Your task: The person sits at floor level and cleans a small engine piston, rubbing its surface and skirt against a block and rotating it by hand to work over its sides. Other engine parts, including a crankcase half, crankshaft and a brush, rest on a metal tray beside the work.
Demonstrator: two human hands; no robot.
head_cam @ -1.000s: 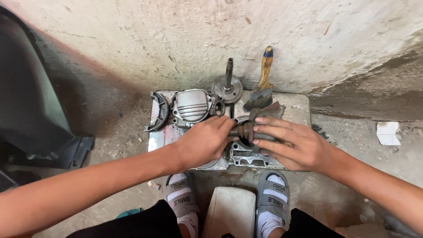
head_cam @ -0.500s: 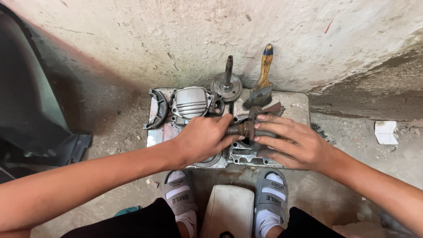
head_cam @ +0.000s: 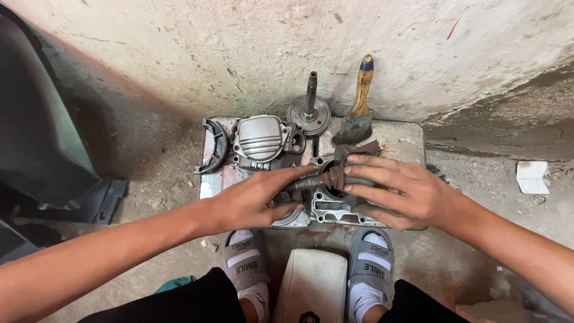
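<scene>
Both hands, left hand and right hand, grip the shaft between them.

Metal tray on dirt floor (dusty): finned cover, paintbrush.

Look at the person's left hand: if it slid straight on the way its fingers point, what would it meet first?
The left hand points rightward along the rusty shaft, so it would probably meet the right hand gripping the other end, though depth is hard to judge.

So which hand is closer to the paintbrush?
Right. The right hand lies just below the paintbrush, on the engine part; the left hand is farther down-left, gripping the shaft.
</scene>
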